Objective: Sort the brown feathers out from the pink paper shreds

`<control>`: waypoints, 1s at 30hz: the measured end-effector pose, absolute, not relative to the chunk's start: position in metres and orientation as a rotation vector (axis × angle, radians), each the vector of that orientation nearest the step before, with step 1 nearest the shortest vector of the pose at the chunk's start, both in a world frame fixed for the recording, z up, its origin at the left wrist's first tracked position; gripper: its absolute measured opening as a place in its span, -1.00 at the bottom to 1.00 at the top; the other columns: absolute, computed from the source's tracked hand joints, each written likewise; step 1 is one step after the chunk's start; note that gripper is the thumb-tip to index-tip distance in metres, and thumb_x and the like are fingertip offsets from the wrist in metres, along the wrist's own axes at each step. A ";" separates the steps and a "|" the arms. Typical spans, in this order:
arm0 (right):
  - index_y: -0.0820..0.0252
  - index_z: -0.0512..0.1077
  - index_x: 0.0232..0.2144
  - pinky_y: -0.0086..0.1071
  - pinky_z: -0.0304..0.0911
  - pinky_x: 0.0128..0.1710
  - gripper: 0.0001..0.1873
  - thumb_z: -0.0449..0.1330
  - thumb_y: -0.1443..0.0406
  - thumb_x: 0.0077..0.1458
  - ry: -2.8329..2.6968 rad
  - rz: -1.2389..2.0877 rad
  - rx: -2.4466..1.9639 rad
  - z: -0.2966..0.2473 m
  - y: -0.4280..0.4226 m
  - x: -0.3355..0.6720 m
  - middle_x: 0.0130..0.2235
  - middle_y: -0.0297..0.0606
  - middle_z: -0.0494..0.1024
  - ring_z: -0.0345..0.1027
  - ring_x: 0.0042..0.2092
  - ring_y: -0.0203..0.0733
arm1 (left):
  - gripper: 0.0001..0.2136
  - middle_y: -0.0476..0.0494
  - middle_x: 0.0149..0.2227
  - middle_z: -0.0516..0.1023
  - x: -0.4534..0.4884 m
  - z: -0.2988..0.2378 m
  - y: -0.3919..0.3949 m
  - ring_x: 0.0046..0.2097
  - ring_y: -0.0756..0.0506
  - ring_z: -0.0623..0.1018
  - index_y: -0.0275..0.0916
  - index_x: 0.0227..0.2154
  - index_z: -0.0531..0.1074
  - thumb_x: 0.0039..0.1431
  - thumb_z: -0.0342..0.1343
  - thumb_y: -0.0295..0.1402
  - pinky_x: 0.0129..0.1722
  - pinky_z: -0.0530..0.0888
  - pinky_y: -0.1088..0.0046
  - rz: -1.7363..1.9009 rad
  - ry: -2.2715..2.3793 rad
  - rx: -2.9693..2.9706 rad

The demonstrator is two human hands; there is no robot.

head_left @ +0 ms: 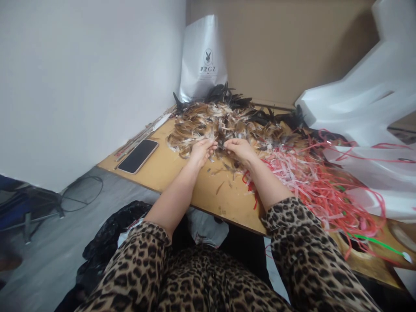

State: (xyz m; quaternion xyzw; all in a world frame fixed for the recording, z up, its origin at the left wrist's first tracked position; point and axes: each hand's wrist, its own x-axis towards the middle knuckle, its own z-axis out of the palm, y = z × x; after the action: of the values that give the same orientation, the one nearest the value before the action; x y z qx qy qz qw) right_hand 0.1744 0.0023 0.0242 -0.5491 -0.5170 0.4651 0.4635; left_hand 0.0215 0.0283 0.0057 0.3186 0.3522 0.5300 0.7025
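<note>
A broad heap of brown, white and dark feathers [191, 125] covers the back of the wooden table [227, 203]. At the heap's front edge my left hand [203, 151] is closed, fingertips pinched together. My right hand [238, 149] is pinched too, its fingertips a short gap from the left ones. Small dark feather tips show between the hands, but exactly what each pinch holds is too small to make out. A few loose feathers [220, 187] lie on the wood below my hands.
A phone [138, 156] lies on the table's left. A silver-white bag [203, 56] stands behind the feathers. Tangled red and pink ribbons [312, 182] spread at right, beside white plastic sheeting [351, 104]. A black plastic bag [110, 234] sits on the floor.
</note>
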 end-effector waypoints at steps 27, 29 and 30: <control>0.26 0.45 -0.51 -0.41 0.22 -0.32 -0.81 0.10 0.26 -0.18 -1.436 0.549 -1.332 0.012 0.005 0.158 -0.45 -0.28 0.48 0.30 -0.39 -0.28 | -0.95 -0.08 -0.55 0.48 0.032 0.006 0.017 -0.52 0.11 0.49 -0.37 -0.47 0.41 0.05 0.07 -0.58 -0.57 0.36 0.73 0.994 0.725 0.617; 0.26 0.45 -0.51 -0.41 0.22 -0.32 -0.81 0.10 0.27 -0.18 -1.441 0.553 -1.349 0.012 0.005 0.159 -0.45 -0.29 0.48 0.30 -0.40 -0.28 | -0.97 -0.08 -0.55 0.48 0.033 0.005 0.018 -0.52 0.10 0.49 -0.38 -0.47 0.41 0.03 0.10 -0.57 -0.56 0.36 0.72 0.998 0.739 0.620; 0.26 0.45 -0.51 -0.41 0.22 -0.33 -0.81 0.10 0.27 -0.18 -1.442 0.562 -1.351 0.013 0.005 0.159 -0.46 -0.29 0.48 0.30 -0.40 -0.28 | -0.97 -0.09 -0.55 0.48 0.033 0.005 0.018 -0.52 0.10 0.49 -0.38 -0.47 0.41 0.03 0.10 -0.57 -0.56 0.36 0.72 1.003 0.743 0.621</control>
State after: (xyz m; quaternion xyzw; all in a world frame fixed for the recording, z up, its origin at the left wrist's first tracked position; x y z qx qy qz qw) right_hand 0.1589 0.0046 0.0128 -0.5629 -0.6007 0.2342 0.5171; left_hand 0.0328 0.0177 0.0045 0.2858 0.3423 0.4618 0.7667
